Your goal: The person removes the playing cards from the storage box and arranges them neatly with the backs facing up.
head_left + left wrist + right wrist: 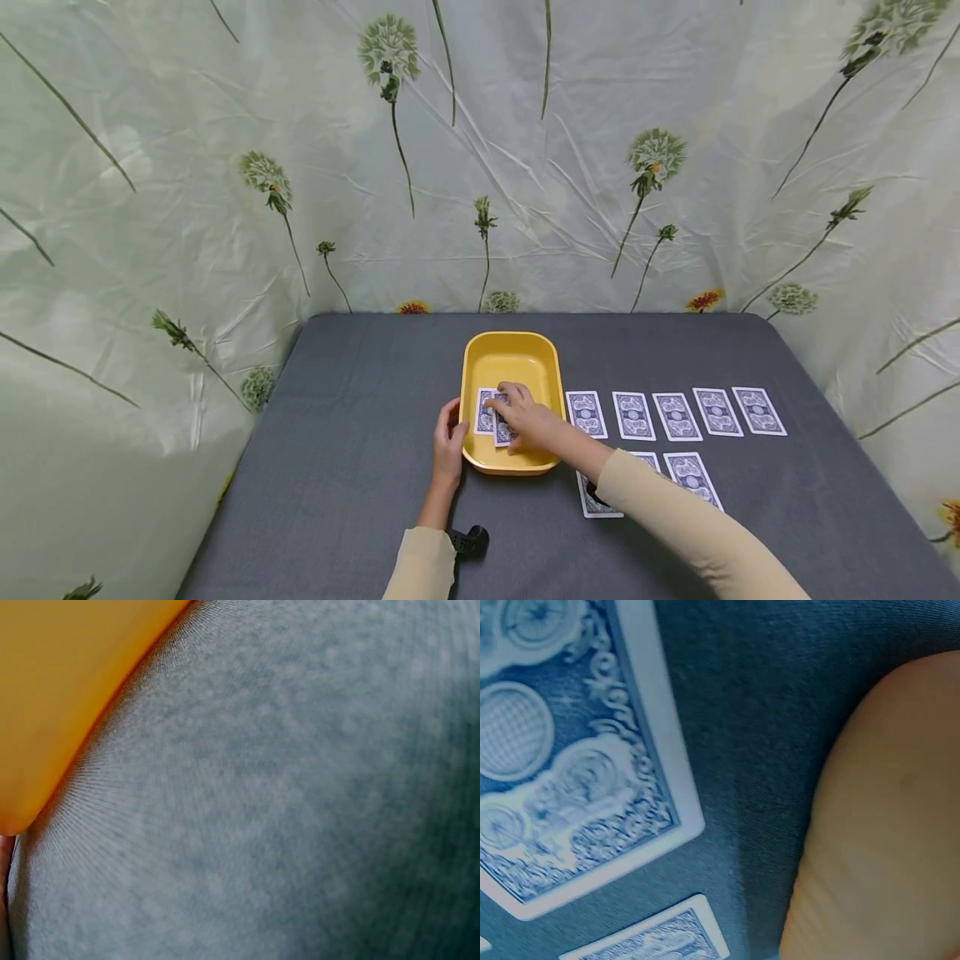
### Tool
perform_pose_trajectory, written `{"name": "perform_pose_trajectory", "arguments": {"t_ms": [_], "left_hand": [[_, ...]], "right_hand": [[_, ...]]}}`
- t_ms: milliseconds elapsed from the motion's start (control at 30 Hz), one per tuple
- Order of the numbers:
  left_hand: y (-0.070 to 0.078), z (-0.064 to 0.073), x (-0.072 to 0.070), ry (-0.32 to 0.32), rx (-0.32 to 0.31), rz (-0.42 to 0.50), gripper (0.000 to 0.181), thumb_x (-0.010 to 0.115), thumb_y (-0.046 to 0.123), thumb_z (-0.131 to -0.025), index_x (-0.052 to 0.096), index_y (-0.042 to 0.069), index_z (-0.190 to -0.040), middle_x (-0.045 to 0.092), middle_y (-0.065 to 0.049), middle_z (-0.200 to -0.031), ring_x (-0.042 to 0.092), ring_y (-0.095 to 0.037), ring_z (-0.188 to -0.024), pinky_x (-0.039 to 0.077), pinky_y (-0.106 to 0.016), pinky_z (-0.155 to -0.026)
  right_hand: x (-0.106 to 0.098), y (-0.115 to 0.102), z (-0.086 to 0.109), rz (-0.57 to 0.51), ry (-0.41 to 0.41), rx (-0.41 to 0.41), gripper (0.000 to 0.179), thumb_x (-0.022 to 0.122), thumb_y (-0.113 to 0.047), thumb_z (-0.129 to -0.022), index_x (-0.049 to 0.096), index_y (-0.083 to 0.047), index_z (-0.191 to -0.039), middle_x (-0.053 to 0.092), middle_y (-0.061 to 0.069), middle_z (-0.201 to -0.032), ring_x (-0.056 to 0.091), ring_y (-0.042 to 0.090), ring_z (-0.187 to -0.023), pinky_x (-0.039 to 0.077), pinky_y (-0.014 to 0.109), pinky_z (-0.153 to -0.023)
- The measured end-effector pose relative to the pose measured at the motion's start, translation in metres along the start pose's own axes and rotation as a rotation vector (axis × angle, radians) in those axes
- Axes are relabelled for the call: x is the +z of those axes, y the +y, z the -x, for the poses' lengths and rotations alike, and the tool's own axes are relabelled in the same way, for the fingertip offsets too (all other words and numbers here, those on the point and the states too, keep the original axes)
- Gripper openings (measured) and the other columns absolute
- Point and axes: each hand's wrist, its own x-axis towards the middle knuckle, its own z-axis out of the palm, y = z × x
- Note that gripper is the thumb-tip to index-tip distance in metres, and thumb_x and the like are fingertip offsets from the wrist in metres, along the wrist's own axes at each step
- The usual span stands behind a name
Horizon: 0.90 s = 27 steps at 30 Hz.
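A yellow tray (pixel 512 346) stands on the cloth in front of me. My left hand (pixel 447 446) grips its left side, thumb near the rim. Inside the tray, one blue-backed playing card (pixel 483 411) lies face down toward the left wall. Overlapping it is a second playing card (pixel 502 432), which my right hand (pixel 531 421) holds by its ends, fingers at the far end and thumb at the near end; the hand covers part of it. The left wrist view shows just the tray's outer wall (pixel 60 690) and cloth.
Right of the tray, a row of several face-down cards (pixel 632 416) lies on the grey cloth (pixel 360 417). A nearer row holds more, including one card (pixel 692 479) beside my right sleeve (pixel 667 508), which partly covers others. A flower-printed curtain (pixel 525 167) hangs behind.
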Motion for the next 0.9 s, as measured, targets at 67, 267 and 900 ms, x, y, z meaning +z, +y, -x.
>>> {"name": "perform_pose_trajectory", "arguments": {"t_ms": [67, 267, 900], "left_hand": [[0.0, 0.0, 0.0, 0.002, 0.005, 0.001, 0.039, 0.043, -0.002, -0.084, 0.045, -0.01, -0.122, 0.049, -0.03, -0.118, 0.045, -0.04, -0.108, 0.036, -0.015, -0.084], [-0.002, 0.0, 0.001, 0.008, 0.007, -0.005, 0.039, 0.045, -0.002, -0.083, 0.046, -0.011, -0.121, 0.051, -0.03, -0.118, 0.047, -0.033, -0.106, 0.036, -0.015, -0.085], [0.001, -0.001, 0.001, 0.022, -0.053, -0.009, 0.038, 0.043, 0.0, -0.085, 0.047, -0.006, -0.122, 0.05, -0.025, -0.121, 0.045, -0.03, -0.108, 0.036, -0.017, -0.087]], "right_hand": [[-0.001, 0.0, 0.002, -0.005, -0.012, 0.015, 0.07, 0.077, -0.029, -0.069, 0.042, -0.014, -0.128, 0.033, 0.02, -0.134, 0.034, 0.037, -0.122, 0.05, 0.04, -0.081], [-0.018, 0.003, 0.012, -0.042, 0.039, 0.015, 0.086, 0.076, -0.029, -0.069, 0.03, -0.006, -0.138, 0.033, 0.019, -0.136, 0.034, 0.034, -0.124, 0.043, 0.04, -0.093], [-0.072, 0.102, 0.165, 0.11, 0.131, 0.292, 0.098, 0.084, -0.015, -0.056, 0.028, 0.005, -0.134, 0.039, 0.027, -0.129, 0.04, 0.045, -0.116, 0.035, 0.054, -0.094]]}}
